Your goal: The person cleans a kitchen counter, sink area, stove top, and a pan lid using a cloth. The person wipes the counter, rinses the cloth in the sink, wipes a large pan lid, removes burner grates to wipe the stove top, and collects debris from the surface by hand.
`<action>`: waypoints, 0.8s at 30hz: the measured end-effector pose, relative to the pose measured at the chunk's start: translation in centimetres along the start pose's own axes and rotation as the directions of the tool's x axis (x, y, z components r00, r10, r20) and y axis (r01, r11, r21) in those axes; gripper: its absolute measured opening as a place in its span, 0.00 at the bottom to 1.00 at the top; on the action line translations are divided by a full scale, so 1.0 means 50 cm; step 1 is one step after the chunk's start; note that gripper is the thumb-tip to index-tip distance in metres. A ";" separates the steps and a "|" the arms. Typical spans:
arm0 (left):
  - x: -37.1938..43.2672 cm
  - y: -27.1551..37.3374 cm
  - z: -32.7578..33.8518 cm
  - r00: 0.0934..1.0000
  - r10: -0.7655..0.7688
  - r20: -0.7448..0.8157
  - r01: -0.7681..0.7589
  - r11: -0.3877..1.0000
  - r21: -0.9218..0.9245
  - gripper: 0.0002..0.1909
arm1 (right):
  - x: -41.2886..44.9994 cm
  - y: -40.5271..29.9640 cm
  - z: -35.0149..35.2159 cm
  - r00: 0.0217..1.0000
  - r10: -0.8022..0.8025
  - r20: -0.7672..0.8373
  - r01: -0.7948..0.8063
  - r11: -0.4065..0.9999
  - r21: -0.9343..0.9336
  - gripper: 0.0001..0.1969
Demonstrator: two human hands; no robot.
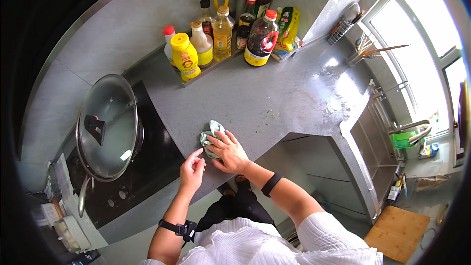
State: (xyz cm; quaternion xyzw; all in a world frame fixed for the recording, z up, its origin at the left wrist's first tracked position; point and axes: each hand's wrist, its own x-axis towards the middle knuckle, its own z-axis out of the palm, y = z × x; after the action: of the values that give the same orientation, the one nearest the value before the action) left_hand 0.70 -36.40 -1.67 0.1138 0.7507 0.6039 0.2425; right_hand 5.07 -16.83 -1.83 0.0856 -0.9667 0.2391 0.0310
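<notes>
My right hand point(230, 153) lies with its fingers spread over a crumpled pale green cloth point(211, 134) on the grey countertop point(235, 95), beside the cooktop's right edge. The palm and fingers press on the cloth from above. Just left of it is my left hand point(192, 169), its index finger extended, the others curled, with nothing seen in it. Small green scraps point(270, 114) are scattered on the counter, up and to the right of the cloth.
A lidded wok point(108, 129) stands on the black glass cooktop point(162, 162) at left. Sauce bottles point(222, 35) and a yellow bag point(289, 25) line the back wall. At right are a steel sink point(371, 143), a utensil holder point(354, 59) and a wooden cutting board point(397, 233).
</notes>
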 end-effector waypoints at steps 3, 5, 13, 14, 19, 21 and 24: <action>0.007 -0.001 0.015 1.000 -0.007 0.029 0.006 0.999 0.047 0.19 | -0.003 0.020 0.006 0.991 -0.091 -0.095 0.097 0.994 0.055 0.28; 0.016 0.000 0.030 0.999 -0.003 0.043 0.003 1.000 0.010 0.19 | -0.010 0.054 -0.010 0.995 -0.093 -0.029 0.092 0.995 -0.023 0.31; 0.036 0.020 0.054 0.995 0.056 0.080 -0.055 0.998 -0.021 0.19 | -0.129 0.265 -0.110 0.948 0.158 -0.275 -0.182 0.981 -0.062 0.29; 0.036 0.020 0.055 0.996 0.049 0.080 -0.047 0.999 -0.024 0.19 | -0.129 0.276 -0.111 0.923 0.179 -0.340 -0.213 0.975 -0.065 0.27; 0.029 0.014 0.025 0.999 0.028 0.047 -0.028 1.000 0.009 0.19 | 0.006 0.111 -0.030 0.908 0.049 -0.416 -0.001 0.993 0.116 0.26; 0.029 0.019 0.022 0.999 0.028 0.039 -0.028 0.999 0.017 0.19 | 0.073 0.047 0.025 0.959 -0.022 -0.282 0.054 0.993 0.106 0.23; 0.038 0.038 0.017 0.999 0.034 0.034 -0.036 0.997 0.066 0.19 | 0.124 0.029 0.055 0.993 0.019 -0.119 -0.023 0.999 -0.036 0.21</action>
State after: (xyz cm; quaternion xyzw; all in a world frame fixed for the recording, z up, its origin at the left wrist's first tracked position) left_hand -0.73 -34.34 -0.43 0.1449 0.7642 0.5808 0.2401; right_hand -1.34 -17.77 -4.28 0.0603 -0.9684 0.2258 0.0876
